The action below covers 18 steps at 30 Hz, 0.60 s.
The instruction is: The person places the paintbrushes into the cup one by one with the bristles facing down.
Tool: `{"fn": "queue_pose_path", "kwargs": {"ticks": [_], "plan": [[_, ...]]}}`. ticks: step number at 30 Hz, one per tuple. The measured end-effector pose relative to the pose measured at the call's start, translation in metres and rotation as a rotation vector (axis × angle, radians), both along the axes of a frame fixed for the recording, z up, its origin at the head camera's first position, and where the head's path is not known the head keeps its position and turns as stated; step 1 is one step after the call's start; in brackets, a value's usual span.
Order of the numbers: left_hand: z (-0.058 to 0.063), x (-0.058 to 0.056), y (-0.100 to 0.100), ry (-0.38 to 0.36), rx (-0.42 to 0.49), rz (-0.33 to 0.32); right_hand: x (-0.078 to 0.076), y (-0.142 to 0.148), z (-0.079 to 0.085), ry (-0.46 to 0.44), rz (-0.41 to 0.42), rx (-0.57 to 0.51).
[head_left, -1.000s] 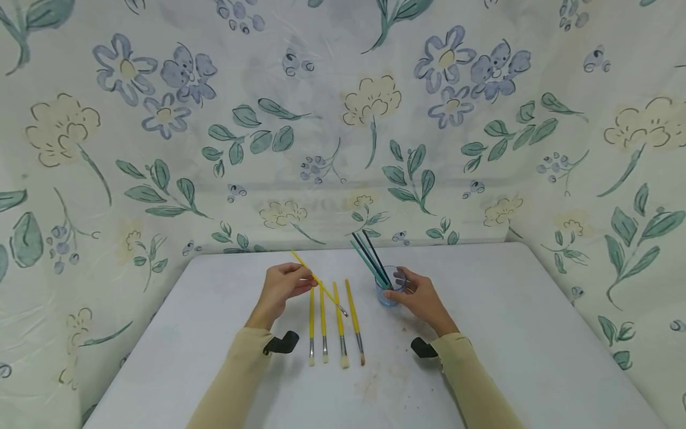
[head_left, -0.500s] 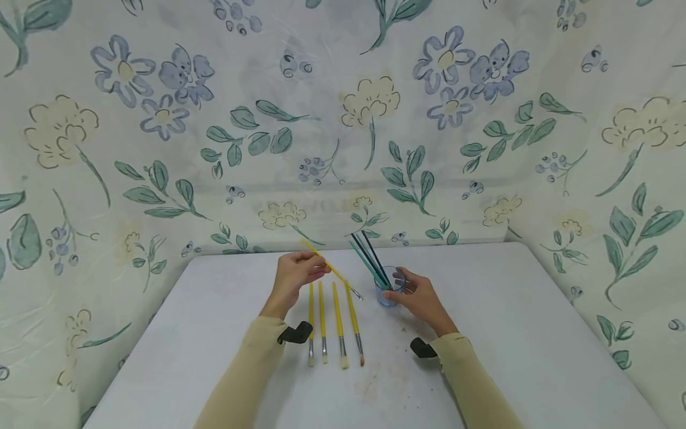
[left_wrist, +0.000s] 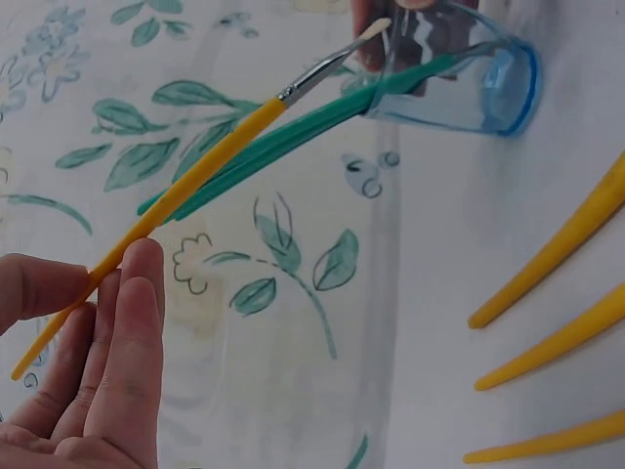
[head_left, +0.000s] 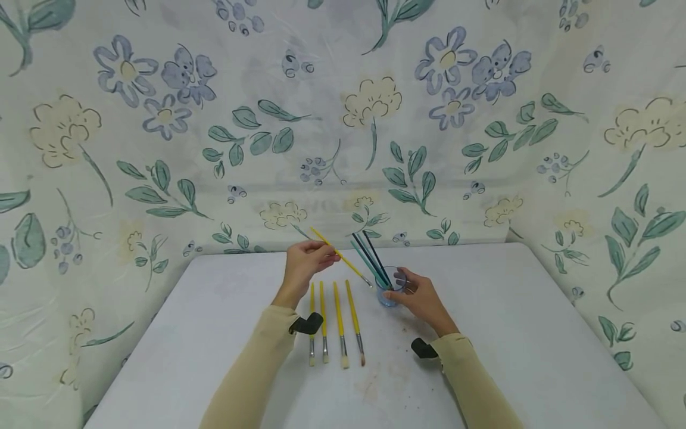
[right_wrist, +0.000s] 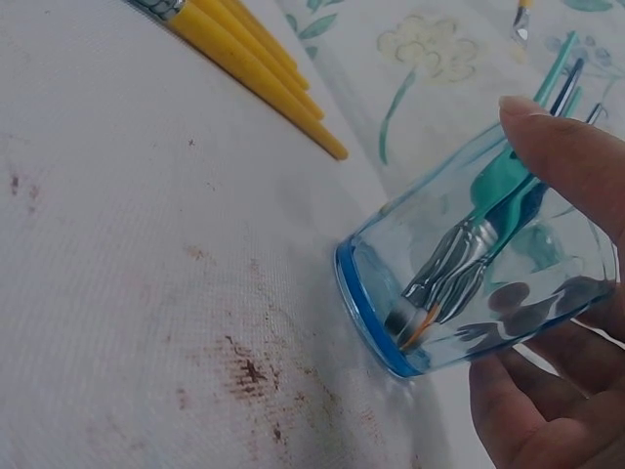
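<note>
My left hand (head_left: 306, 266) pinches a thin yellow paintbrush (left_wrist: 210, 168) near the far end of its handle. The brush slants down to the right, its pale bristle tip close to the glass's rim in the head view. My right hand (head_left: 420, 298) grips a clear blue-tinted glass (right_wrist: 469, 264) from the right side, thumb across the front. Inside the glass, several teal and dark-blue paintbrushes (head_left: 372, 261) stand bristles down, handles leaning left. On the table between my arms lie several yellow paintbrushes (head_left: 339, 319) side by side, bristles toward me; my left wrist partly covers the leftmost ones.
The white table (head_left: 509, 333) has brownish stains and specks near its middle. A floral-patterned sheet (head_left: 343, 149) hangs behind it and along both sides. A black wrist camera mount (head_left: 307, 323) sits on my left sleeve, another on my right.
My left hand has moved right and away from me with the yellow paintbrush, bringing its tip close to the glass. My right hand and the glass have stayed in place.
</note>
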<state>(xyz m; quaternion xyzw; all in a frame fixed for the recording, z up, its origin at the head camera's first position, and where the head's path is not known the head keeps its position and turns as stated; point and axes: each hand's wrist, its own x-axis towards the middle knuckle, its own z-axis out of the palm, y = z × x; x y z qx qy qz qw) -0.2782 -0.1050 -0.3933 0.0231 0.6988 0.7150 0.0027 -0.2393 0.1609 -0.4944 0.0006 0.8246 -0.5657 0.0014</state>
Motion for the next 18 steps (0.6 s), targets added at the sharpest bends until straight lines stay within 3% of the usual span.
{"fn": "queue_pose_path", "kwargs": {"ticks": [18], "plan": [[0.004, -0.003, 0.019, 0.051, 0.017, 0.008, 0.001, -0.002, 0.003, -0.005, -0.013, 0.002]]}}
